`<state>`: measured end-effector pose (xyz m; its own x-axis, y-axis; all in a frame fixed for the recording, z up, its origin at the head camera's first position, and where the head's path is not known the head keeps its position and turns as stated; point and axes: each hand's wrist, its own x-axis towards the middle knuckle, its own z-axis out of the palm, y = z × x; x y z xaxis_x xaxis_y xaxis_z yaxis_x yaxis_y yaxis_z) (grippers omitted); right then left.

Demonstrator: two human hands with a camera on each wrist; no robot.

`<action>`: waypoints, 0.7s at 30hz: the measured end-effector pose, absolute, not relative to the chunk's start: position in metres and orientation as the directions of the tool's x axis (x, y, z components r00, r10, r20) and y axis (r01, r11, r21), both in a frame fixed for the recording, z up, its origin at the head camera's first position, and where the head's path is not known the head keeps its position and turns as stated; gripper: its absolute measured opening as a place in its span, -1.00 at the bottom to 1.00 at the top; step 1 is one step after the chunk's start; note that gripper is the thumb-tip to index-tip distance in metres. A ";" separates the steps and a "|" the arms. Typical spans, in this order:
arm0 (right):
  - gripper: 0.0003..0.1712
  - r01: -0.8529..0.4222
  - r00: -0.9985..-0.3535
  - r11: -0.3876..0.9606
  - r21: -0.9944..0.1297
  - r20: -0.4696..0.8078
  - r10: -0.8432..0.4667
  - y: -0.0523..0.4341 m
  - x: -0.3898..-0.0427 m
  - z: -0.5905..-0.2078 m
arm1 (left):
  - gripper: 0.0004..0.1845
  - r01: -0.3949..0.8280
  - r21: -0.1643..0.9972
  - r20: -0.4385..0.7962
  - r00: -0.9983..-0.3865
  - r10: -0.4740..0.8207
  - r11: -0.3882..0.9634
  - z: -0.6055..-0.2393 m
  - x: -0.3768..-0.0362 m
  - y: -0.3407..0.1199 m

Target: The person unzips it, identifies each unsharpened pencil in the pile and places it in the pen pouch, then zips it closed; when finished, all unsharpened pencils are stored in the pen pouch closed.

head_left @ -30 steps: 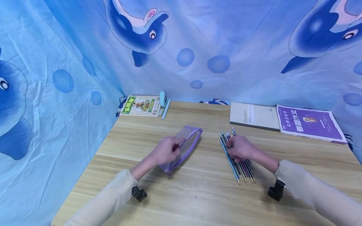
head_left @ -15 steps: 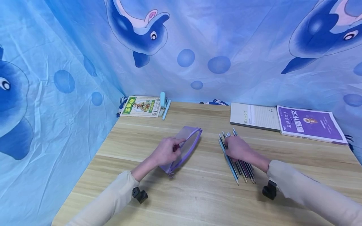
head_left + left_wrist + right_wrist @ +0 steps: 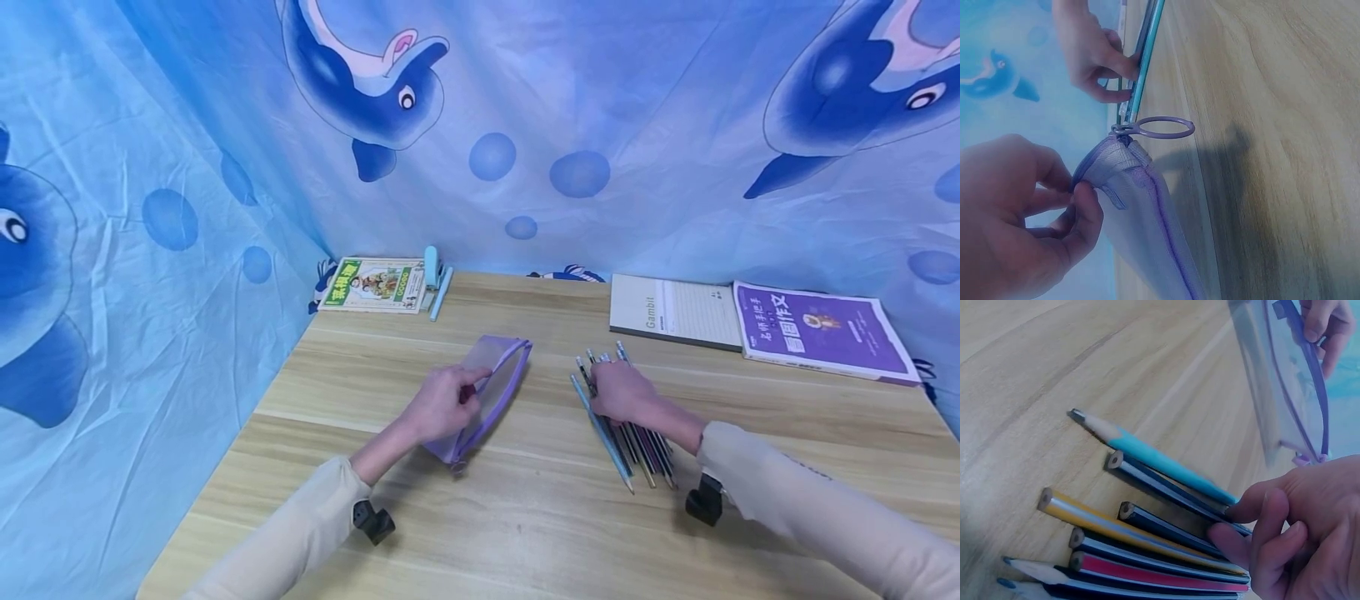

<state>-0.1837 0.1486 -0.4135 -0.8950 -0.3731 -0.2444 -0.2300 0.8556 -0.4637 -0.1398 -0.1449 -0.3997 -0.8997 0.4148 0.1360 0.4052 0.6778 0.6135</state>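
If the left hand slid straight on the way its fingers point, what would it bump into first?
Probably nothing near: the left hand, pinching the purple mesh pencil pouch, points up-right toward bare table, then the blue curtain. Depth is unclear.

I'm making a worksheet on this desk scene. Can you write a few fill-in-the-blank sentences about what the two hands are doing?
1. The left hand pinches the edge of a mesh pouch trimmed in the colour ____.
2. The right hand rests on a row of ____ lying on the table.
3. The zip pull of the pouch is shaped like a ____.
4. The pencil nearest the pouch has a light ____ body.

Missing words: purple; pencils; ring; blue
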 end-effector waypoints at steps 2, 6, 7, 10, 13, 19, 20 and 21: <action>-0.85 -0.225 -0.892 0.845 -0.486 -0.246 -0.379 0.150 -0.185 -0.412 | -0.49 0.397 0.616 0.130 -0.903 0.409 0.680 -0.400 -0.140 -0.144; -0.69 -0.193 -0.894 0.807 -0.558 -0.238 -0.378 0.153 -0.189 -0.405 | -0.48 0.382 0.627 0.127 -0.910 0.395 0.679 -0.399 -0.140 -0.143; -0.66 -0.177 -0.896 0.797 -0.577 -0.242 -0.373 0.154 -0.190 -0.403 | -0.48 0.380 0.628 0.129 -0.912 0.391 0.679 -0.399 -0.140 -0.143; -0.64 -0.143 -0.898 0.763 -0.631 -0.241 -0.368 0.153 -0.191 -0.397 | -0.48 0.383 0.628 0.142 -0.912 0.384 0.677 -0.398 -0.140 -0.142; -0.64 -0.108 -0.903 0.726 -0.679 -0.239 -0.357 0.150 -0.191 -0.393 | -0.48 0.391 0.627 0.157 -0.911 0.382 0.674 -0.398 -0.141 -0.141; -0.60 0.026 -0.909 0.594 -0.804 -0.266 -0.322 0.135 -0.188 -0.387 | -0.47 0.358 0.656 0.153 -0.925 0.347 0.665 -0.395 -0.141 -0.139; -0.58 0.055 -0.907 0.564 -0.824 -0.277 -0.317 0.131 -0.188 -0.386 | -0.47 0.354 0.658 0.153 -0.927 0.342 0.665 -0.395 -0.141 -0.138; -0.58 0.085 -0.905 0.536 -0.840 -0.290 -0.311 0.127 -0.187 -0.385 | -0.47 0.349 0.661 0.151 -0.929 0.337 0.664 -0.394 -0.141 -0.138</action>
<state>-0.1870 0.1274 -0.3847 -0.9051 -0.3107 -0.2901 0.0850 0.5364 -0.8396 -0.1408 -0.1378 -0.3940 -0.9292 0.3370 0.1515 0.3487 0.6645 0.6610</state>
